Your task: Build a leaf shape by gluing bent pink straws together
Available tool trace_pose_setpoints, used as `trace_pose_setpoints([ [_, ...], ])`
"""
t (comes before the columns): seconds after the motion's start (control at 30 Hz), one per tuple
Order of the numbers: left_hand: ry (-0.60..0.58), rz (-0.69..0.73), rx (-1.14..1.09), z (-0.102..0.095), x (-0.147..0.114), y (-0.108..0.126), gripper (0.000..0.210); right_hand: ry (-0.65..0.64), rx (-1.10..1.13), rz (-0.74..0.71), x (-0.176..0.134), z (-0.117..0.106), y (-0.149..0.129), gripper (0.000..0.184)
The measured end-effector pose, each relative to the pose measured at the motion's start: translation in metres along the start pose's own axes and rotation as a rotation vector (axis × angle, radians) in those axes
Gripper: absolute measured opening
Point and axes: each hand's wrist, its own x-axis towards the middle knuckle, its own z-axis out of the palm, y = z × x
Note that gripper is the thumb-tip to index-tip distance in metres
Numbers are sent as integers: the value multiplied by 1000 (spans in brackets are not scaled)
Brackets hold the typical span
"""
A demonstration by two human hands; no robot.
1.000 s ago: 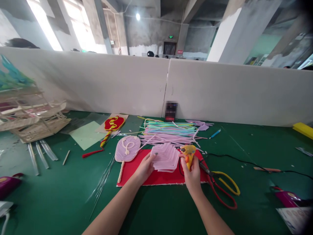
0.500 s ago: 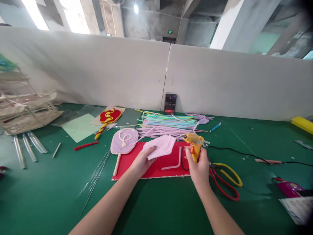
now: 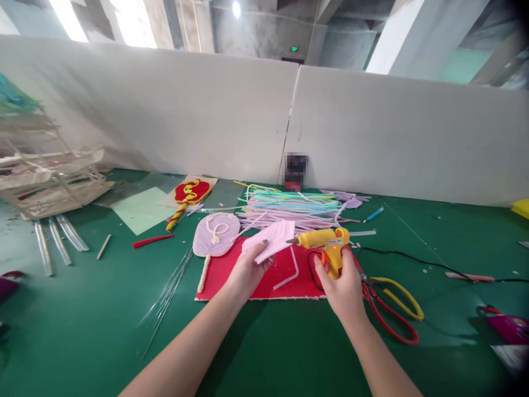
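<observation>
My left hand grips a pale pink panel of pipe cleaners laid side by side, held tilted above a red board. My right hand is wrapped round a yellow hot glue gun, fingers at its orange trigger. The gun's nozzle points left and comes close to the panel's right edge; whether they touch I cannot tell. On the board below lies a bent pink pipe cleaner. A lilac round fan with a cream handle rests at the board's left end.
Pastel pipe cleaners are piled behind the board. Scissors with red and yellow handles lie by my right wrist. Thin wires and a red-and-yellow fan are on the left. A black cord runs right. A white partition stands behind.
The glue gun has turned from pointing away to pointing left, its nozzle nearer the panel. The pink panel has tipped in my left hand. The view has shifted slightly.
</observation>
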Motion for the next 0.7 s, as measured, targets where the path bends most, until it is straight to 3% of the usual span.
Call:
trace_pose_setpoints([
  [0.13, 25, 3, -94, 0, 0, 0, 7, 0, -111, -190, -3, 4, 2, 30],
  [0.27, 25, 4, -117, -1, 0, 0, 7, 24, -154, -269, -5, 7, 5, 33],
  [0.7, 25, -20, -78, 0, -2, -1, 12, 10, -166, -288, -6, 9, 9, 33],
])
